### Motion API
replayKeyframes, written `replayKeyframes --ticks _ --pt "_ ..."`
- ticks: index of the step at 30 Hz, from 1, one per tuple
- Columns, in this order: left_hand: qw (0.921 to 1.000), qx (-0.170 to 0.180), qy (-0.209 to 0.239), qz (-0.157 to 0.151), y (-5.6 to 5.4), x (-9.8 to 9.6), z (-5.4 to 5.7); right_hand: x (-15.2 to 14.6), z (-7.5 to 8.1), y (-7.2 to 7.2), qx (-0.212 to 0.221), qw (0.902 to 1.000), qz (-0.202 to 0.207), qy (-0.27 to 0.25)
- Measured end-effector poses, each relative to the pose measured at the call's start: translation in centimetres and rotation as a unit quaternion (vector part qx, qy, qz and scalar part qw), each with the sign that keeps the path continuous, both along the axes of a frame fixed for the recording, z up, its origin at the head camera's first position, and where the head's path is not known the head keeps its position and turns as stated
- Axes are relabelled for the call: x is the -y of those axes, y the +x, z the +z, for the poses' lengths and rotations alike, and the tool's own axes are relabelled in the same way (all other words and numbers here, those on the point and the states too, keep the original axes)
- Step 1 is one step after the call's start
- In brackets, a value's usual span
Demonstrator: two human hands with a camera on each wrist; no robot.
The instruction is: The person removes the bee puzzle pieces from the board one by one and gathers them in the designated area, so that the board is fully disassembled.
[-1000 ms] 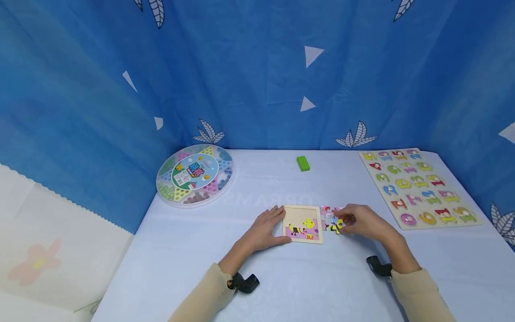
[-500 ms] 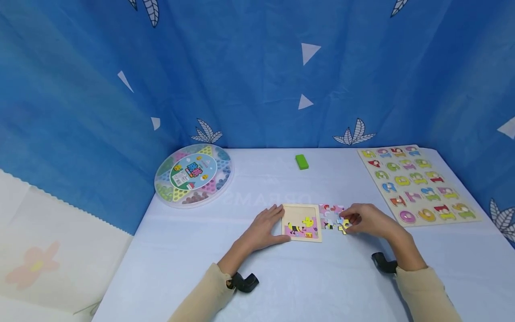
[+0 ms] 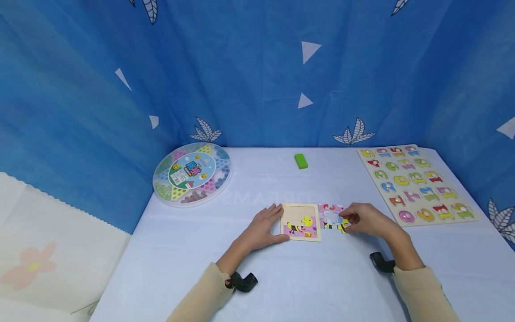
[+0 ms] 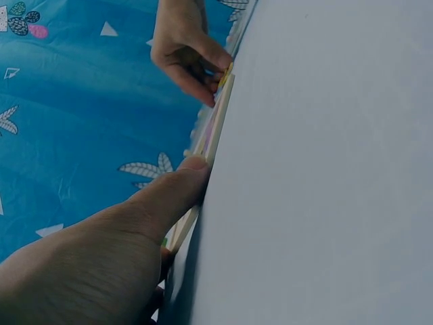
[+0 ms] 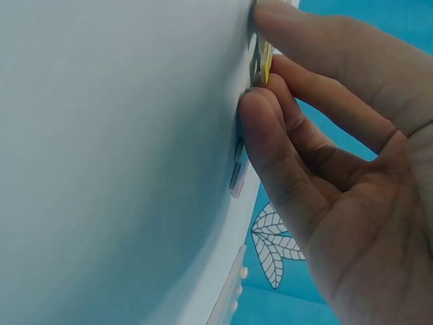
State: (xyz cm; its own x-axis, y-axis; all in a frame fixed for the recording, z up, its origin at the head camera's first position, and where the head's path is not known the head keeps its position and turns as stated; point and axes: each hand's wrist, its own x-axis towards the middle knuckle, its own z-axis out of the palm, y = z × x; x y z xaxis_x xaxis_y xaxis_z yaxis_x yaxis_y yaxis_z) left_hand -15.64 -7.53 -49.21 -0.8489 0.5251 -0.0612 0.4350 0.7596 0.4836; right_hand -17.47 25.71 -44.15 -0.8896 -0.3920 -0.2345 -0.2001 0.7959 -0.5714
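In the head view, my left hand (image 3: 263, 228) holds the left side of a square wooden puzzle tray (image 3: 301, 239), fingertips by its upper corner and thumb at its lower edge. The thumb (image 4: 183, 179) lies over the tray's rim in the left wrist view. Puzzle pieces with a yellow and black picture on pink (image 3: 297, 229) fill the tray's lower right part. Beside the tray, my right hand (image 3: 366, 220) pinches a yellow puzzle piece (image 3: 344, 226) between thumb and fingers, close to several loose pieces (image 3: 329, 216). The fingers partly cover the piece.
A round Chinese checkers box (image 3: 193, 174) lies at the back left. A green block (image 3: 301, 161) stands near the table's back edge. At the right lies a number peg board (image 3: 418, 188). Blue curtain (image 3: 257, 80) hangs behind the white table (image 3: 306, 286).
My right hand has drawn the yellow piece a little to the right, then slightly back beside the loose pieces. The left hand stays on the tray.
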Motion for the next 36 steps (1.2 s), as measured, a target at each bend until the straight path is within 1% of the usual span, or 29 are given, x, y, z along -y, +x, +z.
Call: replayKeyframes --ticks 8,17,26,33,36 --pt "1.0 -0.005 -0.001 0.001 -0.02 -0.11 -0.03 0.07 -0.15 0.04 -0.005 0.9999 0.0 0.01" --pt "1.0 -0.001 0.002 0.002 0.15 -0.12 0.31 0.1 -0.11 0.11 -0.008 0.9999 0.004 0.01" --pt "0.9998 -0.016 0.008 -0.002 0.06 -0.02 -0.11 0.17 -0.12 0.02 0.003 0.9998 -0.002 0.017" --pt "0.9999 -0.001 0.01 0.002 0.03 0.1 -0.05 0.17 0.06 0.09 0.006 0.9999 -0.006 0.015" --pt "0.9999 0.0 0.011 0.002 -0.02 0.12 -0.11 0.18 0.13 0.1 0.006 0.9999 -0.011 0.01"
